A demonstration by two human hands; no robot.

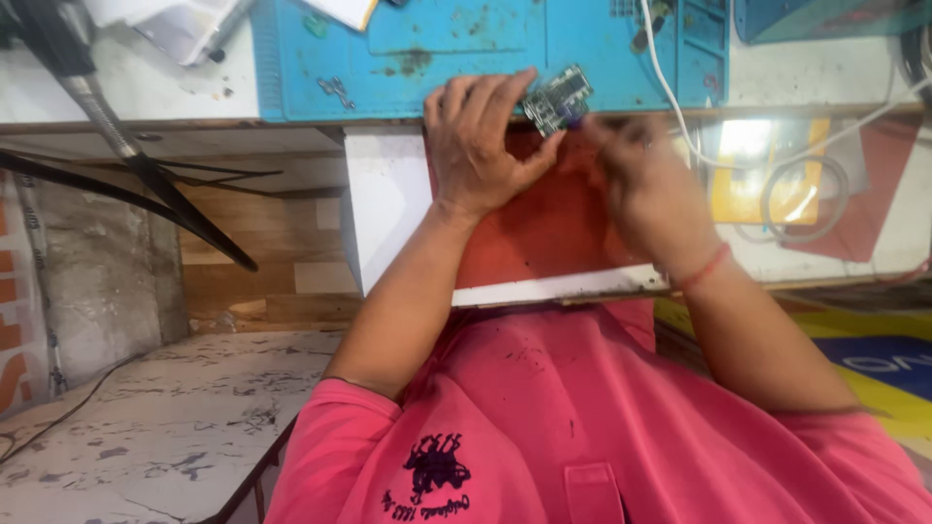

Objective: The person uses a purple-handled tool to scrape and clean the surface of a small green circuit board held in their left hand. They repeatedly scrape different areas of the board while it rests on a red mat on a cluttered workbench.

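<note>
While the left hand [478,146] pinches a small green printed circuit board [556,98] between thumb and curled fingers, the right hand [646,184] comes in from the other side — blurred, so I cannot tell whether it is closed on anything, though a dark purple tip shows just beside the board's lower edge. The board hangs tilted in the air over the near edge of a blue silicone work mat [456,49], above a red-lined open drawer [544,233] below the bench top. A white cable [670,87] trails across the mat, just right of the board.

The grip looks slight: the board is held by its edge alone, so any sideways push from the right hand could twist it loose — it would likely drop into the drawer. The cable lies near enough that the right hand could snag it.
</note>
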